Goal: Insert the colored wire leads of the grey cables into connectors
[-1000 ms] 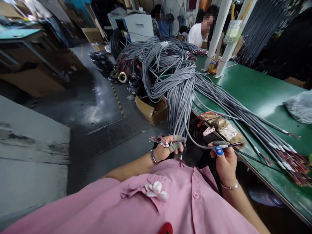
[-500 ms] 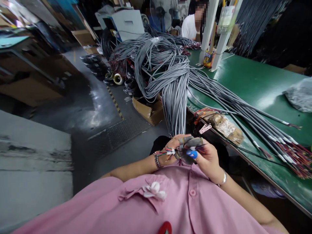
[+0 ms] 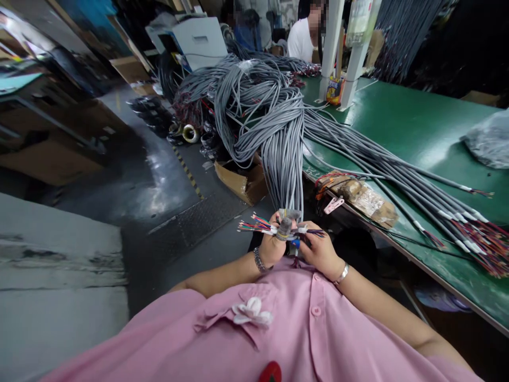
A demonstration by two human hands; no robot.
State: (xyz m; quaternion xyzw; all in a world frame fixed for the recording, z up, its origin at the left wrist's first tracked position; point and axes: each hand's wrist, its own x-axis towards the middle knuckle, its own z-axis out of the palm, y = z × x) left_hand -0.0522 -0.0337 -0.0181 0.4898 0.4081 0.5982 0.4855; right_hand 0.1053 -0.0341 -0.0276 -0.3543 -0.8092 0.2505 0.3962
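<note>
Grey cables (image 3: 283, 170) hang in a thick bundle off the bench edge down to my hands. My left hand (image 3: 274, 246) is closed on cable ends, and their coloured wires (image 3: 254, 225) fan out to the left past white sleeves. Grey covers with a yellow band sit on its fingers. My right hand (image 3: 318, 249) is closed beside it, touching it, with a blue cover on one finger. Dark coloured wires (image 3: 314, 232) stick out over this hand from a short white sleeve. Both hands are in front of my pink shirt (image 3: 286, 302).
More cables with bare wire ends (image 3: 477, 239) lie across the green bench (image 3: 417, 116). A pink clip (image 3: 334, 205) and a taped brown bundle (image 3: 368, 201) are at its edge. An open cardboard box (image 3: 240, 183) stands on the floor. A person in white (image 3: 300, 40) is behind the bench.
My right hand has moved left and slightly down, closer to my left hand. The coloured wires at my left hand now spread further left and higher. The view has shifted slightly.
</note>
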